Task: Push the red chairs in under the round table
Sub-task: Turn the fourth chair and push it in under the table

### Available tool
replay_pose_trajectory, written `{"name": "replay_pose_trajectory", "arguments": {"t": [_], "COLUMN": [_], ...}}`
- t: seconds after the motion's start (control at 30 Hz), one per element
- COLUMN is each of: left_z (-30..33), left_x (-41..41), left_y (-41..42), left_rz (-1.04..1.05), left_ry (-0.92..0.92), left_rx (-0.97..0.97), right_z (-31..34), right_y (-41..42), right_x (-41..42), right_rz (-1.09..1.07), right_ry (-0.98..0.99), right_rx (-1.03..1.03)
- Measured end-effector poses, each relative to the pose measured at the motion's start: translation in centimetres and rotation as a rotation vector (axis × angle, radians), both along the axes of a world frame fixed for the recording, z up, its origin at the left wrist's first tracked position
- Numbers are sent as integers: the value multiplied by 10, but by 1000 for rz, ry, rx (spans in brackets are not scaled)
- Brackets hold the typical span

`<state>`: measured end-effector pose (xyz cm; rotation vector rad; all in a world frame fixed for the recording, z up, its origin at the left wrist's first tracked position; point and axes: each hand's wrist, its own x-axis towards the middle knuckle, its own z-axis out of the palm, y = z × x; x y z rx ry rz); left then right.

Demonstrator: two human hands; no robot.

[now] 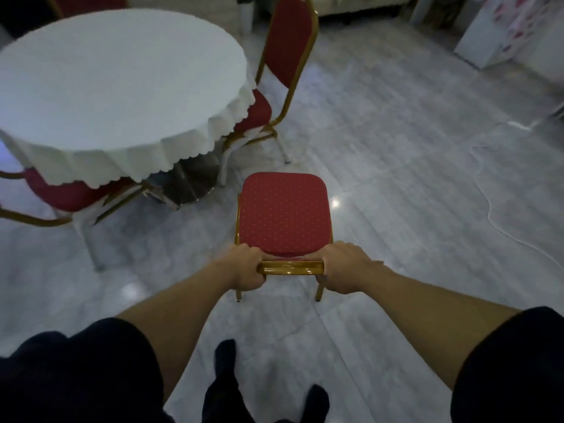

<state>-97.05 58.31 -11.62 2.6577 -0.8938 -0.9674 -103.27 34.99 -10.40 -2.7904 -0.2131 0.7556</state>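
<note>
Both hands are clenched around the gold top bar (290,267) of a red chair (283,215). The left hand (245,268) wraps the bar's left end with its fingers curled over the front. The right hand (346,268) wraps the right end the same way. The bare strip of bar shows between them.

This chair is seen from above and behind, so its back is mostly hidden. Its seat points toward 12 o'clock. It stands out on the shiny gray floor (396,178), apart from the round table (116,77), which sits up at about 10 o'clock from the seat. A white cloth (146,157) hangs over the table's edge.

Two more red chairs are already at the table. One chair (274,71) is at the table's 3 o'clock side, with its seat partly under the cloth. Another chair (61,196) is at the table's 7 o'clock side, also partly under.

What could go wrong? The held chair is not aimed at the table. A straight push would miss it and slide past. It needs a turn to the left first. Turning too wide could bump its legs into the chair at 3 o'clock. The seat could also catch the hanging cloth and drag it. The floor looks slippery, so a hard shove could make the chair run too far and knock the table's metal base (189,184).
</note>
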Motion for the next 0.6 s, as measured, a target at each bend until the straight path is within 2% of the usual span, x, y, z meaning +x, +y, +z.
{"name": "replay_pose_trajectory", "arguments": {"t": [0.33, 0.6], "left_z": [-3, -1], "left_x": [-86, -67], "left_y": [3, 14], "left_rz": [310, 443], "left_ry": [26, 114], "left_rx": [22, -47], "right_z": [11, 12], "right_y": [-4, 11], "right_x": [-5, 49], "right_rz": [276, 395], "right_ry": [9, -12], "right_rx": [-26, -50]}}
